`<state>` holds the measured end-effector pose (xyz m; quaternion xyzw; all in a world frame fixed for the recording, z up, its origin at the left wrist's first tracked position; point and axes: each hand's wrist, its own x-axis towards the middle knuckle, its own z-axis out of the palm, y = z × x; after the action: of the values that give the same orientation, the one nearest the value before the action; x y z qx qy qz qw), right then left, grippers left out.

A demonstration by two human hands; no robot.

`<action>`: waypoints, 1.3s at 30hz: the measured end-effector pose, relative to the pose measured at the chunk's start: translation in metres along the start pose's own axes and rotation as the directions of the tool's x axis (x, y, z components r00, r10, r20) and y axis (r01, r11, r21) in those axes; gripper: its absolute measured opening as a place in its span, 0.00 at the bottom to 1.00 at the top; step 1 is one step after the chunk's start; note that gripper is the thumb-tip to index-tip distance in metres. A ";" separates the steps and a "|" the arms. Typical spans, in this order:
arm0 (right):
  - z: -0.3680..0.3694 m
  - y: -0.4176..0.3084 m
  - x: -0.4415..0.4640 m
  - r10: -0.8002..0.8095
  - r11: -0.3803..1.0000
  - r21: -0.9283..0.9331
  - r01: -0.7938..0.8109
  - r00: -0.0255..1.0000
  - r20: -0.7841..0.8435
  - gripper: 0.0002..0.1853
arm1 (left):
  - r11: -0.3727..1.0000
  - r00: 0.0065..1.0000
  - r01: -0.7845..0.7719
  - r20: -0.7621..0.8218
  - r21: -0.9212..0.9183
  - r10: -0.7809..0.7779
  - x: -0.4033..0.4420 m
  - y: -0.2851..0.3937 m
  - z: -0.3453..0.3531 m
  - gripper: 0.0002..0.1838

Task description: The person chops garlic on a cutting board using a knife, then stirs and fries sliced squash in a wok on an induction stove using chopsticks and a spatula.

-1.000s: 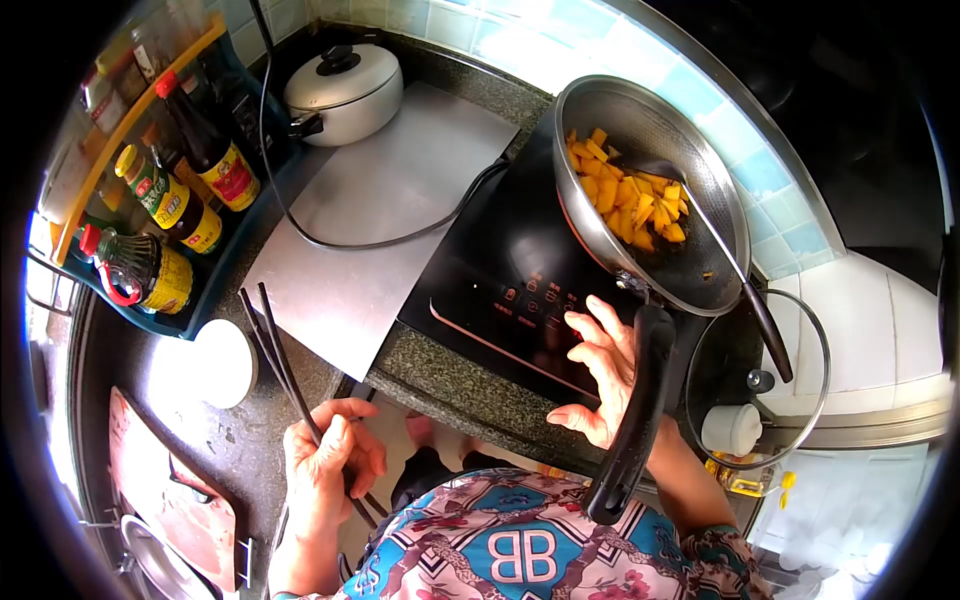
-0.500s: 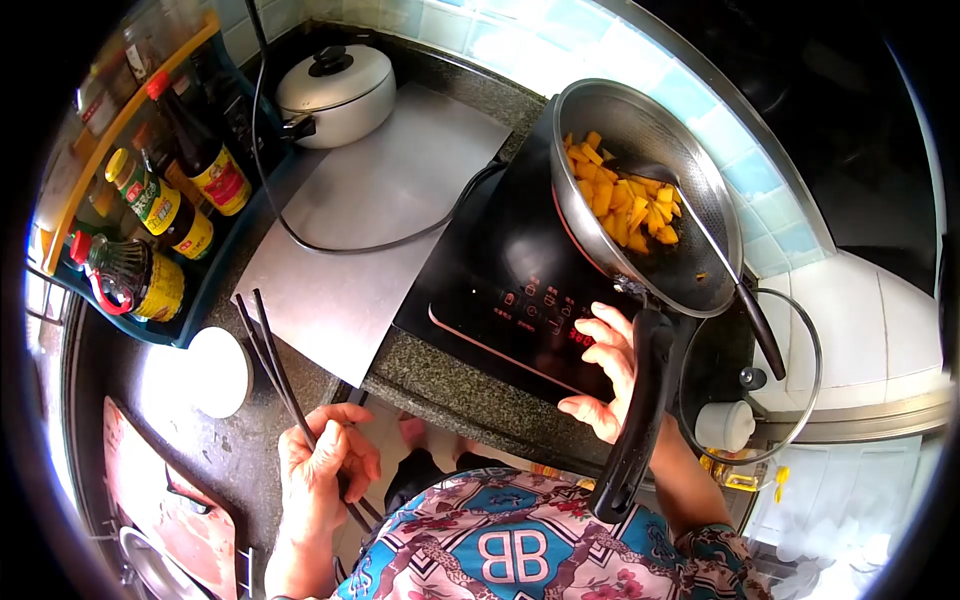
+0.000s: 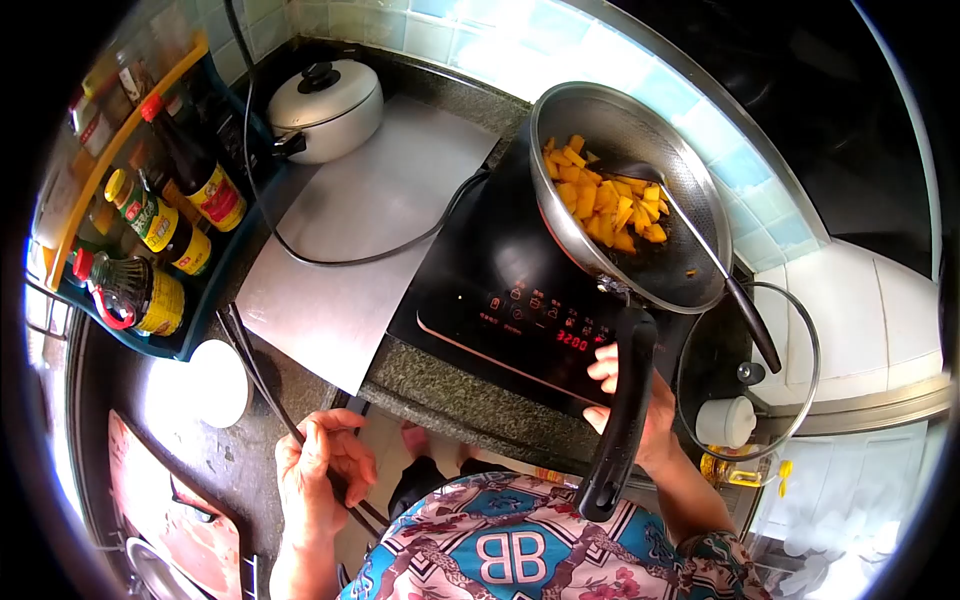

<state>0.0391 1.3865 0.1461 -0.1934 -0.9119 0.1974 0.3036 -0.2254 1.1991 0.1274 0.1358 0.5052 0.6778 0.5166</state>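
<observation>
My left hand [image 3: 322, 468] is closed around a pair of dark chopsticks [image 3: 262, 385], whose tips point up and to the left over the counter. My right hand [image 3: 657, 412] is beneath the black wok handle [image 3: 622, 420], which covers part of it. Its thumb and fingers show apart on the handle's left side, near the control panel, and I see nothing in them. The wok [image 3: 690, 190] sits on a black induction cooker [image 3: 470, 270] with lit red digits. Orange chunks [image 3: 602, 205] lie inside, with a black-handled spatula [image 3: 712, 250] leaning across the rim.
A lidded pot [image 3: 325, 110] and a metal sheet [image 3: 350, 215] lie left of the cooker, a power cord [image 3: 350, 262] crossing the sheet. Sauce bottles [image 3: 205, 185] fill a rack [image 3: 200, 330]. A white round lid-like item [image 3: 220, 383], chopping board [image 3: 180, 500] and glass lid [image 3: 815, 370] are around.
My right hand has drawn back from the control panel, further behind the wok handle, uncovering the red digits. My left hand still holds the chopsticks. The whole view has shifted slightly.
</observation>
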 end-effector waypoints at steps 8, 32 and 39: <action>-0.042 -0.011 -0.020 0.029 0.995 -0.094 -0.044 0.988 -0.154 0.11 | 1.000 1.000 -0.003 0.025 -0.001 0.003 0.009 0.008 0.021 0.26; -0.228 0.035 0.031 0.661 0.715 -0.289 -0.636 0.750 -0.015 0.18 | 0.902 0.732 0.154 0.566 0.403 -0.378 0.031 0.013 0.164 0.34; -0.264 -0.007 0.064 0.348 0.785 -0.593 -0.178 0.919 0.184 0.09 | 0.904 0.780 0.175 0.505 0.390 -0.369 0.030 0.024 0.161 0.27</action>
<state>0.1565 1.4751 0.3748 -0.3707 -0.9262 -0.0152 0.0679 -0.1380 1.3126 0.2097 0.3379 0.4462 0.4316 0.7074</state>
